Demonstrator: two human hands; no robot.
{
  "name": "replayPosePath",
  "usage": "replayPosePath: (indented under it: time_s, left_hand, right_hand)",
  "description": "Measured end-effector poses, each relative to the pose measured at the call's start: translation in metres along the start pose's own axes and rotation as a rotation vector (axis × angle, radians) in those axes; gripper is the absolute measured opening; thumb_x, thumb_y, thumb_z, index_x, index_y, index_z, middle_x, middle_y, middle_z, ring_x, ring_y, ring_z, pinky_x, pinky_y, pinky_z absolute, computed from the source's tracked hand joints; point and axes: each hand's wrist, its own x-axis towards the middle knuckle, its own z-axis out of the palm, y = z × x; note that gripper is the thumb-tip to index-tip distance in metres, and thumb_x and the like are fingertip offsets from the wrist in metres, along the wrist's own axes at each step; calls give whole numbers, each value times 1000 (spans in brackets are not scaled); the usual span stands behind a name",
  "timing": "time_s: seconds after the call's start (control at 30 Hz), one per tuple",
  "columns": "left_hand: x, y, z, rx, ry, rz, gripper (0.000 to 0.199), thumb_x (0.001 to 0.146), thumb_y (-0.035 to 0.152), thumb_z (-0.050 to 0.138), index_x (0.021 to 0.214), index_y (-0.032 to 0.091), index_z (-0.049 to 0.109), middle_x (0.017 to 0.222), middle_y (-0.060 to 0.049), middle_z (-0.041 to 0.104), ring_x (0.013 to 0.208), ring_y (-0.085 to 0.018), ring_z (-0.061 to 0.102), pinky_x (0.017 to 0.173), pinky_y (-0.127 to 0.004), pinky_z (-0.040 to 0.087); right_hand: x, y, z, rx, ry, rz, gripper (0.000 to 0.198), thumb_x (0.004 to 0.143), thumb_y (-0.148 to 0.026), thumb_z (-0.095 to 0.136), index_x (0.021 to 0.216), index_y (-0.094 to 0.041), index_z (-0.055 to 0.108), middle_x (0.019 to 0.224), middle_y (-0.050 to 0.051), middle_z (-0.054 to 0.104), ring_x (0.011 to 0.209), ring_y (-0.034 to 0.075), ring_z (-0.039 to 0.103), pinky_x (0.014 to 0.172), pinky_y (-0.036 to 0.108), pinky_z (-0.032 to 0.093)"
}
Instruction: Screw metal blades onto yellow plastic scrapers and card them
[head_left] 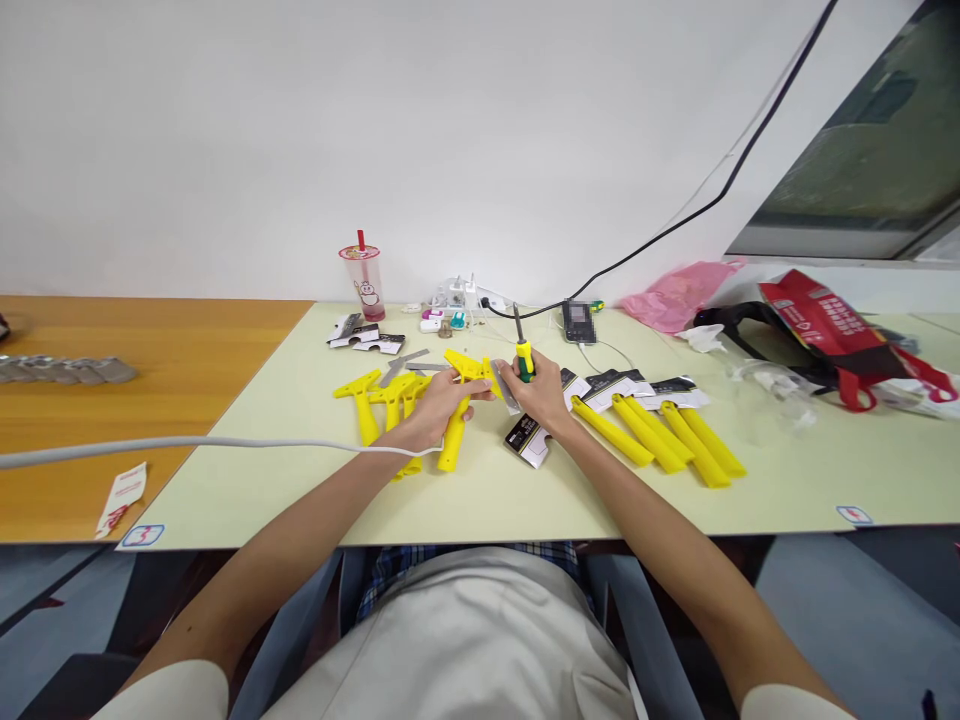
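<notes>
1. The yellow scraper (452, 440) is over the table (795, 470); its long handle points near, its wide head toward the wall (480, 150).
2. Left hand (441, 402) pinches it.
3. Right hand (543, 394) pinches a gray blade (505, 390) and grips a screwdriver (524, 362), tip up.
4. Joining seems the step; next needs careful lining up.

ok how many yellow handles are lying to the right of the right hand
5 yellow handles: one nearest the right hand, the first handle; a close middle pair; and another pair farthest right. None looks fully hidden.
</notes>
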Motion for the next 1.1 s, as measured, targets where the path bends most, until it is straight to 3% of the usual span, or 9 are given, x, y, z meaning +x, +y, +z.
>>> replayPosePath:
  time_s: [0.23,0.43,0.63,0.87,1.1]
  left_hand:
    - [-1,1,1,14,11,7,50,65,35,103,98,18,69,117,-15,78,94,-23,79,46,-21,31]
    - [0,1,0,39,7,20,49,66,37,104,97,19,71,110,-14,79,95,-23,78,47,-21,32]
    - [3,0,-2,47,18,22,53,63,41,106,94,18,71,99,-12,78,92,-24,79,46,-21,31]
    - [1,6,-2,56,43,21,56,59,33,107,98,17,71,104,-13,79,87,-23,79,45,-21,28]
    - [2,7,-3,59,-50,-28,52,61,35,107,96,17,73,94,-13,78,84,-24,79,46,-21,30]
  right_hand:
    - [-2,-3,-1,62,-61,-29,52,96,-66,75,74,-27,50,67,-2,58,62,17,48,67,34,47]
    - [-4,-5,-1,113,-112,-8,63,91,-82,74,73,-27,48,67,-2,56,63,18,49,66,35,48]
    - [-2,-4,-1,145,-110,7,58,90,-78,77,78,-27,52,72,-2,58,68,18,51,68,34,48]
    - [-2,-6,-3,160,-122,7,58,89,-78,79,79,-27,53,71,-2,58,66,18,50,66,34,47]
    - [-1,-7,-5,161,-114,-9,56,91,-75,78,78,-27,53,69,-2,57,65,17,49,66,34,47]
